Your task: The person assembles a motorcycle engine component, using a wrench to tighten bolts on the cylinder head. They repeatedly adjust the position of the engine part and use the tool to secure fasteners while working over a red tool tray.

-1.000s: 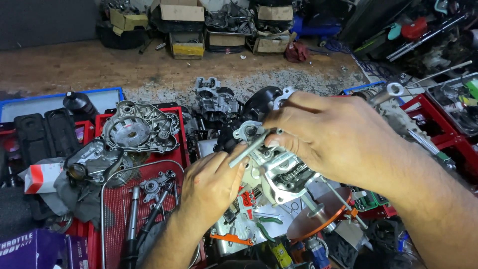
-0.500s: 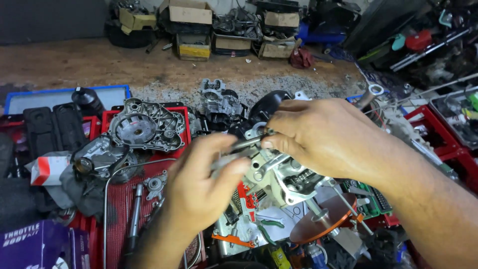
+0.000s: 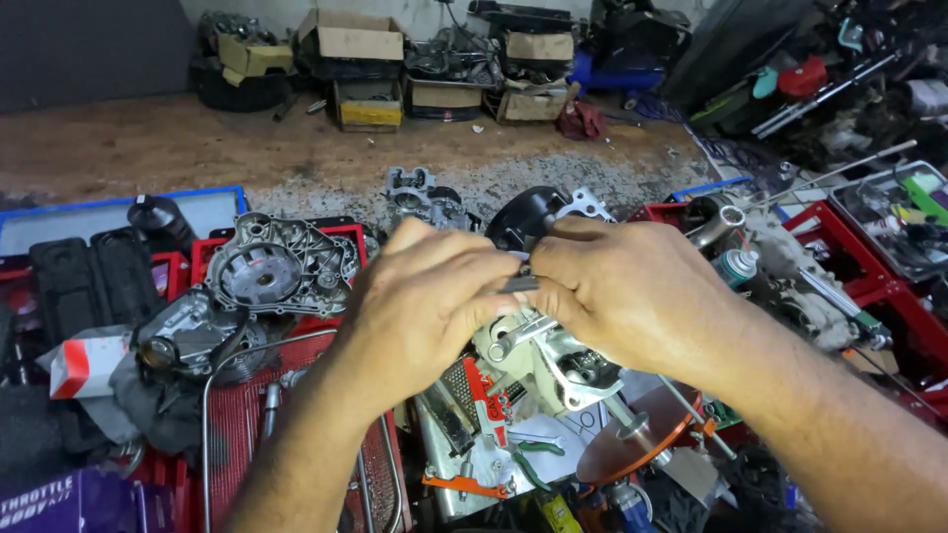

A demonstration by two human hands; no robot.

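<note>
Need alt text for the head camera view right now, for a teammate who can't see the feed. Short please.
Two bare hands, the left hand and right hand, meet fingertip to fingertip on a small dark metal part above a silvery engine casting. Around them lie a round engine cover on a red tray, green-handled pliers, and cardboard boxes beyond.

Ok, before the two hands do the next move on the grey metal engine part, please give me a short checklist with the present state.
1. Left hand and right hand both at the small dark metal piece: ok.
2. Grip on that piece visible: cannot tell, fingers cover it.
3. Grey cast-metal cylinder head lies under the hands: ok.
4. Silver open-ended spanner lies on it, untouched: ok.
5. Green-handled pliers close by: ok.
</note>
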